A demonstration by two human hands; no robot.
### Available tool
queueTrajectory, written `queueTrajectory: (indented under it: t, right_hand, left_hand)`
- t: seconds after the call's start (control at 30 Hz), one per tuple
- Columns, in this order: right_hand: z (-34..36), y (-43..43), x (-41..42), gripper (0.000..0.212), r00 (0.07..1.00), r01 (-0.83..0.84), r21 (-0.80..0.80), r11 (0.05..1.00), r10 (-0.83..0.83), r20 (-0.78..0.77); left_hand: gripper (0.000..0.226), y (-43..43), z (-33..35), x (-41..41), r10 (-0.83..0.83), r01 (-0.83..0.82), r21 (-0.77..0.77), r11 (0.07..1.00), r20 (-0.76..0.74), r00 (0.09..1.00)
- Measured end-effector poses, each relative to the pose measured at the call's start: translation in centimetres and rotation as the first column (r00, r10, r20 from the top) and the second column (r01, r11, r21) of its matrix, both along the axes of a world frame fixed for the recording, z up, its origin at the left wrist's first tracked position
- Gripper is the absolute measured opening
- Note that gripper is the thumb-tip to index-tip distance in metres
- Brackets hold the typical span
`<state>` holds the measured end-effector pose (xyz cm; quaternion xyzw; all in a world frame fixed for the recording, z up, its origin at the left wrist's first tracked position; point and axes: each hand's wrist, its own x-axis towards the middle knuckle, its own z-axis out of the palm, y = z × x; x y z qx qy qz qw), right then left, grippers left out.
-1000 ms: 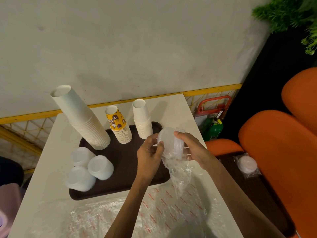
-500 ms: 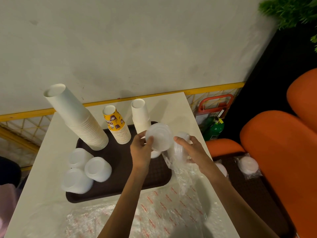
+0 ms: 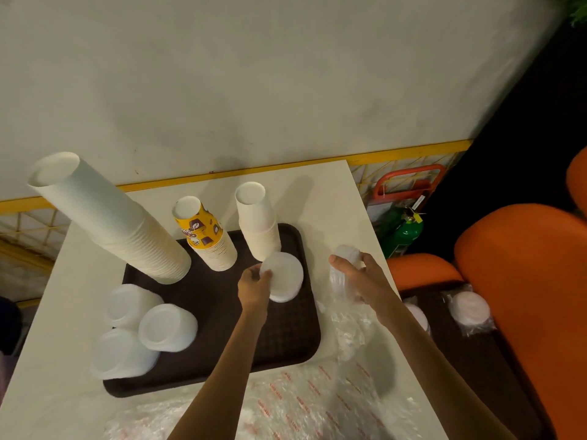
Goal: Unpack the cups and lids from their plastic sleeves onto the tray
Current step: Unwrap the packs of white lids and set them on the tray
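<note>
My left hand (image 3: 254,289) is pinching a small lid stack (image 3: 282,277) low over the tray (image 3: 219,300) — just beside the short cup stack (image 3: 257,223). My right hand (image 3: 365,281) is gripping the plastic sleeve (image 3: 338,284) off to the right of the tray — I'm judging the left nearer for placing.

Dark brown tray (image 3: 219,300), white lids (image 3: 282,276), yellow coffee-bean-print cups (image 3: 203,231), orange seats (image 3: 524,281).
</note>
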<state>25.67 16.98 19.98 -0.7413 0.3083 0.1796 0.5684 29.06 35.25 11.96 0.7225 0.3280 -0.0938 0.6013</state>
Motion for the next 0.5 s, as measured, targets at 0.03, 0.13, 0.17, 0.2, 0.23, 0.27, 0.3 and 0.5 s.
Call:
queueTrajectory:
  t: [0.03, 0.13, 0.17, 0.2, 0.23, 0.27, 0.3, 0.5]
  right_hand:
    - [-0.1, 0.0, 0.2, 0.080, 1.000, -0.001, -0.005, 1.000, 0.001, -0.004]
    - [-0.3, 0.2, 0.5, 0.079, 1.000, 0.002, -0.013, 1.000, -0.003, -0.017]
    - [-0.5, 0.1, 0.6, 0.079, 1.000, 0.001, -0.021, 1.000, -0.002, -0.027]
    - [-0.6, 0.1, 0.6, 0.080, 1.000, -0.003, -0.031, 1.000, 0.002, -0.031]
    - [-0.7, 0.1, 0.6, 0.080, 0.999, -0.006, -0.037, 0.999, 0.005, -0.033]
    - [-0.7, 0.1, 0.6, 0.080, 0.999, -0.011, -0.043, 0.999, 0.010, -0.036]
    - [-0.8, 0.1, 0.6, 0.080, 0.999, -0.018, -0.049, 0.999, 0.016, -0.041]
    - [-0.7, 0.2, 0.4, 0.077, 0.999, -0.005, -0.032, 0.999, 0.004, -0.032]
  left_hand:
    - [0.032, -0.1, -0.3, 0.2, -0.026, 0.026, 0.030, 0.999, 0.007, 1.000]
    - [0.032, -0.3, -1.2, 0.3, -0.083, 0.080, 0.160, 0.984, 0.009, 0.997]
    - [0.033, -0.3, -1.6, 0.3, -0.093, 0.092, 0.206, 0.974, -0.003, 0.996]
    - [0.034, -0.2, -1.8, 0.2, -0.100, 0.100, 0.249, 0.963, -0.013, 0.995]
    - [0.035, -0.2, -2.0, 0.1, -0.109, 0.110, 0.289, 0.951, -0.021, 0.994]
    - [0.037, -0.2, -2.0, 0.0, -0.120, 0.121, 0.330, 0.936, -0.026, 0.992]
    - [0.039, -0.3, -2.1, -0.1, -0.135, 0.135, 0.374, 0.918, -0.028, 0.990]
    - [0.072, -1.0, -2.5, -1.7, -0.345, 0.248, 0.584, 0.773, 0.059, 0.937]
